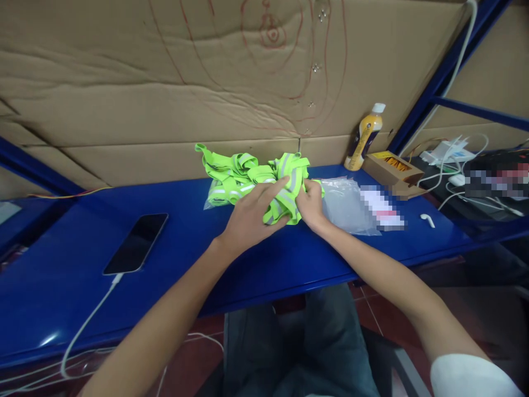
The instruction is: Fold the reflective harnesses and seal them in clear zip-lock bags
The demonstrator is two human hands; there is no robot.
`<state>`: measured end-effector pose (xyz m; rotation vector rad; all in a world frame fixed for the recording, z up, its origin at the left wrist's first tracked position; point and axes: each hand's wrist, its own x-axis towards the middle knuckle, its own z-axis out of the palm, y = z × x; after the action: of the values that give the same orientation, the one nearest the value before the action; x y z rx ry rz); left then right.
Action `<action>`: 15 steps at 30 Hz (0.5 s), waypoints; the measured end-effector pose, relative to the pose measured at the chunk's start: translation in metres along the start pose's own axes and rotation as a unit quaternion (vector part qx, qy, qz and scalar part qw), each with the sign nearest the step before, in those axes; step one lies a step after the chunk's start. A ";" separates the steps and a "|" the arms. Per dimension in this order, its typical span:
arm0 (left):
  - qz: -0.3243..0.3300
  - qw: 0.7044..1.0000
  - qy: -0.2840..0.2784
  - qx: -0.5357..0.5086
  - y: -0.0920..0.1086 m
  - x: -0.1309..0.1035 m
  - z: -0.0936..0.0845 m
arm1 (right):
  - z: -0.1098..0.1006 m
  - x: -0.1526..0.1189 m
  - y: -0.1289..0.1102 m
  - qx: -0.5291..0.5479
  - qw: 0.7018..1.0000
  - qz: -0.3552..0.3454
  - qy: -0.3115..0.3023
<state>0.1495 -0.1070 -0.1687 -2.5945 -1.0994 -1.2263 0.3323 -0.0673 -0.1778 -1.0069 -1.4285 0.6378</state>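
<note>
- Cardboard (136,116) with red pen lines backs a blue worktop (182,231); everything below is placed from the clear plastic bag (345,207).
- Bright green straps (258,172) with grey-silver bands lie tangled just left of the bag, their right end gathered up in both hands.
- The left grip (248,218) is partly open, long fingers over the gathered end and thumb beneath; the right grip (311,204), beside the bag, is curled closed on the straps' right edge.
- They should handle as light, soft and limp, hardly fragile, with loops that slide and snag; the silver bands may be slicker. Best hold: several layers pinched together at the folded end, the other hand steadying the loose coils.
- Hidden: the right fingertips, behind fabric, and most of the plastic (210,205) under the straps, left of the bag. I cannot tell how many straps there are or whether they are joined.
- A pixelated patch (382,208) masks the bag's right side; the left forearm runs off the bottom edge.
</note>
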 end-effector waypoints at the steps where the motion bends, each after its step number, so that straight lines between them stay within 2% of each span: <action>1: 0.004 1.000 -0.015 0.008 0.001 -0.001 0.002 | -0.001 0.001 0.002 -0.019 1.000 0.008 0.018; 3: -0.002 0.999 -0.026 0.020 0.003 -0.003 0.005 | -0.003 0.002 0.004 -0.052 0.998 0.019 0.034; 6: -0.042 0.999 0.028 0.009 0.004 -0.004 0.008 | -0.008 0.005 0.001 -0.050 0.999 -0.009 0.012; 8: -0.061 0.995 0.074 -0.028 0.004 -0.002 0.006 | -0.013 0.007 -0.003 -0.018 0.998 -0.053 -0.038; 10: -0.090 0.987 0.100 -0.088 0.001 0.002 0.003 | -0.020 0.009 -0.008 0.001 0.988 -0.106 -0.112; 12: -0.151 0.969 0.123 -0.153 -0.004 0.007 0.000 | -0.026 0.011 -0.012 -0.007 0.972 -0.166 -0.168; 13: -0.193 0.952 0.138 -0.192 -0.007 0.009 -0.001 | -0.029 0.011 -0.013 -0.019 0.963 -0.201 -0.176; 15: -0.282 0.903 0.162 -0.281 -0.012 0.012 -0.001 | -0.033 0.012 -0.015 -0.062 0.945 -0.279 -0.156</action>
<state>0.1464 -0.0911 -0.1624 -2.3022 -1.6853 -2.3082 0.3624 -0.0702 -0.1544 -0.5570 -1.9510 0.2939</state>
